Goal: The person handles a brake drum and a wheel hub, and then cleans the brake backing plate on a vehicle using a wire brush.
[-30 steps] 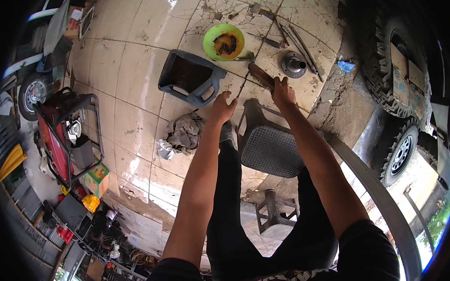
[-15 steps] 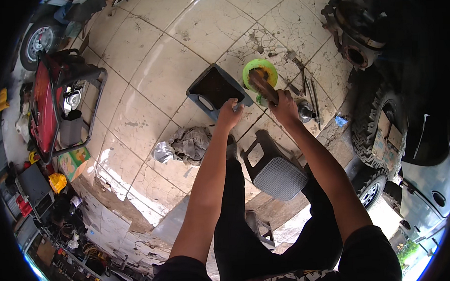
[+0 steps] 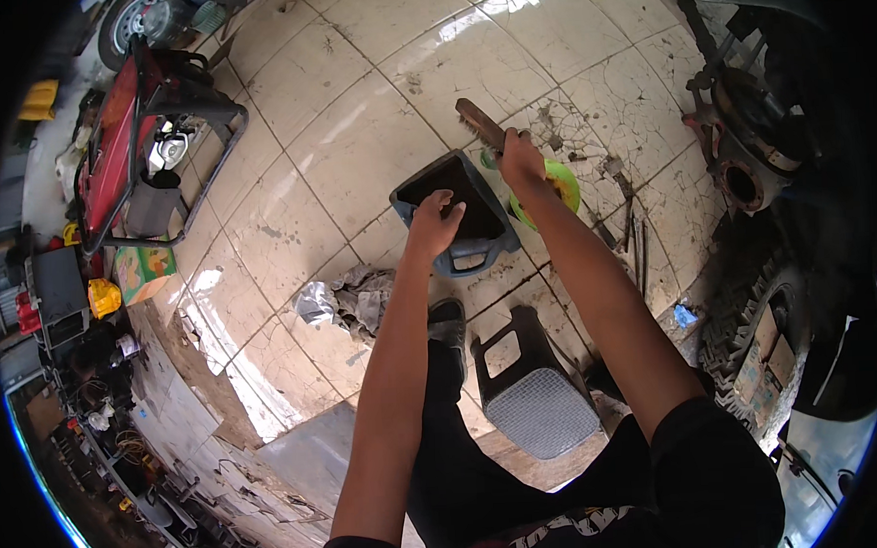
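A wooden-backed bristle brush is held by its near end in my right hand, closed round it above the tiled floor. Below that hand stands a lime-green bowl with something yellow-brown inside, partly covered by my forearm. Just left is a cut-open grey-blue plastic jug, dark inside, its handle on the near side. My left hand hangs over the jug's left edge, thumb and forefinger apart, nothing between them. Whether it touches the rim I cannot make out.
A low stool with a grey woven-look seat stands between my legs. Left of it lie crumpled grey rags. A red machine in a tube frame stands at left. Metal rods and a treaded tyre are at right.
The brush has lifted out of the green bowl and moved up and left. The jug has turned, its handle now facing me. My left hand has shifted to the jug's left side.
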Demonstrator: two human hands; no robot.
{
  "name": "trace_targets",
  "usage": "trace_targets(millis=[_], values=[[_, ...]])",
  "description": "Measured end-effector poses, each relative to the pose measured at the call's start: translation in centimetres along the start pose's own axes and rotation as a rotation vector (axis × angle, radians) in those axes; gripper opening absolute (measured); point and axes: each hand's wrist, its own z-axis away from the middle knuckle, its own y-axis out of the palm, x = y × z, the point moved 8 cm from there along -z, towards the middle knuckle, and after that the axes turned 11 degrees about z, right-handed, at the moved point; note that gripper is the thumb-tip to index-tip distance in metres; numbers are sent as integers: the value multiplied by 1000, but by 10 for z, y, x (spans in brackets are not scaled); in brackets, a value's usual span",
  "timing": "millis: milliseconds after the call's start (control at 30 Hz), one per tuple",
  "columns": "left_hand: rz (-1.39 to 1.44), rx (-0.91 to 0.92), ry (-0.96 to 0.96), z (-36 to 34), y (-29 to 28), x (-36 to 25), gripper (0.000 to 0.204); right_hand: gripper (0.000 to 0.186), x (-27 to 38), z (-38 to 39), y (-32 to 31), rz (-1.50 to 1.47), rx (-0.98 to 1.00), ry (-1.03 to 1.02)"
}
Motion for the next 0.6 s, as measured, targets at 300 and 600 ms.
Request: trace_targets(millis=[300, 600], values=[[-106, 65, 71, -34, 6, -58, 54, 52, -12, 2, 10, -79, 80, -54], [195, 72, 374, -31, 84, -177, 44, 70, -143, 95, -58, -452, 118, 144]])
